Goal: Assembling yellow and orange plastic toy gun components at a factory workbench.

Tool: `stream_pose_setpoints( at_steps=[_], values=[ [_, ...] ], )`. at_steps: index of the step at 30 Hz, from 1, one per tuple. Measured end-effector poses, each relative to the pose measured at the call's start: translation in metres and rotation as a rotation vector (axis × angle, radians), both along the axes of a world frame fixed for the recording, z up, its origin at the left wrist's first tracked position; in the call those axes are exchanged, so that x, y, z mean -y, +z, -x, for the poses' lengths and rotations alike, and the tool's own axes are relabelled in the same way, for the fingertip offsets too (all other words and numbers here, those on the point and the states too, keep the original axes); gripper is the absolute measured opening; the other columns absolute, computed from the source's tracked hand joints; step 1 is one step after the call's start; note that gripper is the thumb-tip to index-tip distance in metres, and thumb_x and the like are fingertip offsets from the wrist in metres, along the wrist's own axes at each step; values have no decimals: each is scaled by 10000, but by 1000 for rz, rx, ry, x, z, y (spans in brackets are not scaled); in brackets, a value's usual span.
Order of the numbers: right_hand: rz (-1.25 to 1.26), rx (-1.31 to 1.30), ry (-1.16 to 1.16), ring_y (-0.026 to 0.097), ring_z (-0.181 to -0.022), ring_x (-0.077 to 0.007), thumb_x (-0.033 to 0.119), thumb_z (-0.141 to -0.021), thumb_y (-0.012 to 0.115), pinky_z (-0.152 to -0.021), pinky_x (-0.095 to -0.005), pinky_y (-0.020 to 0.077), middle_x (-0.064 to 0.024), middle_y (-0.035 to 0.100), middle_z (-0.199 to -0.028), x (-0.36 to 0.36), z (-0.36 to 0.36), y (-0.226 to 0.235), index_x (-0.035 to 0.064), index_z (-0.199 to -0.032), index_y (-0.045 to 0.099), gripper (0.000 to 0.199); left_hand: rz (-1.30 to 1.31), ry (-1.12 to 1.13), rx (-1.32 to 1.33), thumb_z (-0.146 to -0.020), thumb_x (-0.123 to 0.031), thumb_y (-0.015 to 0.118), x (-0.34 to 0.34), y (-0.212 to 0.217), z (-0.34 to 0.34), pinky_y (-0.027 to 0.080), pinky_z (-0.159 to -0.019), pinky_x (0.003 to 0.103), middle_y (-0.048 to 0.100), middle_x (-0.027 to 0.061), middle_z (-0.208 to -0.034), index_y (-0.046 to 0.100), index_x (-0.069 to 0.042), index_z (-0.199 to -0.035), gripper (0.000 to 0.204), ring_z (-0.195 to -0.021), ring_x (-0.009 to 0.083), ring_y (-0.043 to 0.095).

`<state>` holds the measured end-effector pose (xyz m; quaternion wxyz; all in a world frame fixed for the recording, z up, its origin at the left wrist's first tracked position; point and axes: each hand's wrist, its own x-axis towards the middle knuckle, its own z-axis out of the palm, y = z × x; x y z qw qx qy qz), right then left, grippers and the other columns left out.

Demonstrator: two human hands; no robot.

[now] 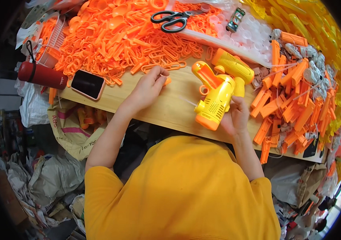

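My right hand grips a yellow toy gun, a bubble-gun-like body with a dotted grille, an orange end cap and an upright orange piece. It is held tilted above the table's near edge, and my palm hides part of it. Just behind is a second yellow toy gun body, partly covered by the first. Over the wooden table, my left hand is closed, its fingers curled at a small orange plastic part; most of that part is hidden.
A heap of orange plastic parts fills the back left. Black-handled scissors lie near a tray of clear caps. Orange wired cases pile up right, below yellow shells. A phone and red bottle sit left.
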<state>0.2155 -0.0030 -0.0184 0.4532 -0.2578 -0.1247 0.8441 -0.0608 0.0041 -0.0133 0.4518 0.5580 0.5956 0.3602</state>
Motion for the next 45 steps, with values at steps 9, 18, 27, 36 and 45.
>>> stream_pose_setpoints(
  at_steps=[9, 18, 27, 36, 45],
  values=[
    [111, -68, 99, 659, -936, -305, 506, -931, 498, -816, -483, 555, -177, 628, -1114, -3, -8, -17, 37, -1315, 467, 606, -187, -224, -302, -847, -22, 628, 4, -6, -3, 485, -743, 303, 621, 88, -838, 559, 15, -997, 169, -815, 157, 607],
    [39, -14, 280, 620, -1013, -362, 511, -965, 310, -885, -473, 505, -286, 558, -1218, 6, 12, 0, -7, -1381, 398, 671, -201, 4, 149, -862, -50, 665, -15, 13, -7, 498, -862, 245, 650, 45, -1005, 649, 14, -1046, 195, -950, 112, 625],
    [166, 80, 532, 658, -976, -365, 743, -883, 292, -744, -462, 575, -240, 614, -1159, 1, 38, 20, 23, -1344, 438, 867, 165, -586, 272, -820, -95, 707, -31, 61, -37, 483, -819, 264, 651, 42, -999, 696, -13, -987, 186, -908, 110, 615],
    [43, 266, 597, 652, -1000, -355, 587, -953, 383, -720, -425, 592, -197, 608, -1179, 3, 41, 16, 26, -1360, 386, 693, 300, -684, 181, -804, -114, 724, -29, 42, -36, 490, -809, 255, 683, 35, -930, 702, -8, -1003, 226, -879, 97, 621],
    [185, 43, 526, 612, -1067, -360, 401, -922, 576, -802, -459, 573, -205, 549, -1242, 4, 36, 12, 26, -1371, 366, 621, 359, -194, 466, -820, -61, 622, -5, 18, -51, 500, -784, 257, 659, 67, -947, 670, -20, -1030, 220, -885, 107, 607]
  ],
)
